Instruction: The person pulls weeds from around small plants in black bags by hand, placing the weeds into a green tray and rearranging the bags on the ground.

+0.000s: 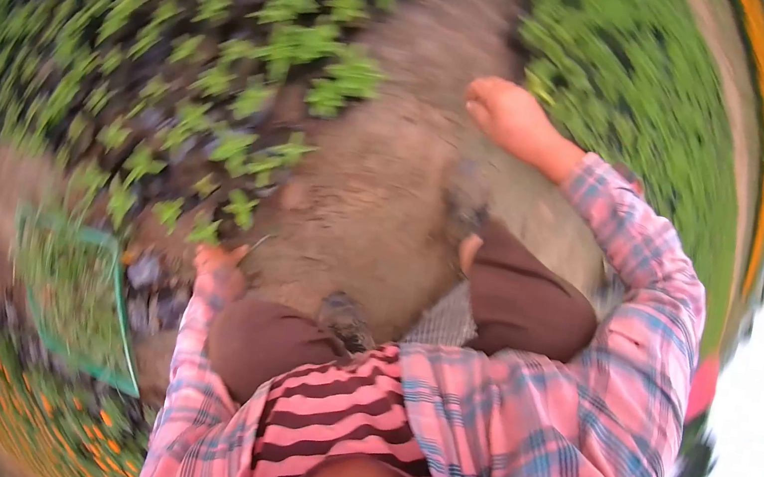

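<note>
My right hand (515,122) is raised over the dirt path (366,185), beside the green plants on the right. Its fingers are curled in, and whatever they may hold is hidden. Low on the left, my left hand (218,262) is close to the edge of the leafy seedlings (233,148). Blur smears its fingers. A thin, pale curved strand (262,243) shows just beside it; whether the hand holds the strand cannot be made out.
A green-framed mesh panel or crate (116,305) stands at the left with green matter in it. Dense green plants (629,88) line the path's right side. Orange flowers (83,426) grow at the lower left. My knees and shoes (348,322) are over the path.
</note>
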Demonstrator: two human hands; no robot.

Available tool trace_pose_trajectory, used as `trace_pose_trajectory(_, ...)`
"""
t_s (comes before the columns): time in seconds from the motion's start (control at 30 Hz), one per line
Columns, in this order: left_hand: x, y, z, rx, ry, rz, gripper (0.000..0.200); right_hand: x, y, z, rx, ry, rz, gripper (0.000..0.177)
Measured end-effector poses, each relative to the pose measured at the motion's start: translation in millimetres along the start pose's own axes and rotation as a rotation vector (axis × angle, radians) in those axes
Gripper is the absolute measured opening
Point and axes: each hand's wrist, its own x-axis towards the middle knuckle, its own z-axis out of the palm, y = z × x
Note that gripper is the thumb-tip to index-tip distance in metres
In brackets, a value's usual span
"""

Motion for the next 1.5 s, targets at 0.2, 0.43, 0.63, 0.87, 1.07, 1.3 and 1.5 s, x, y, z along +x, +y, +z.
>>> trace_pose_trajectory(0.2, -6.2, -21.2, -52.1, -0.151, -0.239, 0.000, 0.093, -246.6, -10.4, 96.8, -0.158, -0.407, 1.192, 0.024)
trace_pose_trajectory(0.43, -11.1, -18.6, -87.3, -0.004, -0.210, 0.051, 0.094, -269.3, -35.1, 224.0, 0.180, -0.150, 1.611, 0.022)
trace_pose_trajectory(0.63, -14.3, -13.8, -99.8, 0.045, -0.208, 0.074, 0.095, -401.8, -62.9, 204.3, 0.175, -0.103, 2.068, 0.020)
trace_pose_trajectory(0.87, -25.2, -13.3, -101.9, -0.015, -0.217, 0.037, 0.096, -550.6, -27.7, 57.3, -0.632, -0.292, 2.298, 0.024)
trace_pose_trajectory(1.07, -32.6, -7.8, -99.5, -0.084, -0.245, -0.006, 0.096, -382.1, 87.0, 86.8, -0.138, 0.121, 1.454, 0.021)
trace_pose_trajectory(1.3, -50.4, 4.4, -100.3, -0.199, -0.178, -0.029, 0.096, -107.3, 100.1, 60.2, 0.494, 0.403, 0.861, 0.026)
trace_pose_trajectory(1.5, -54.8, -2.7, -87.2, -0.395, -0.163, -0.090, 0.086, -51.9, 150.4, 76.7, 0.097, 0.091, 0.977, 0.038)
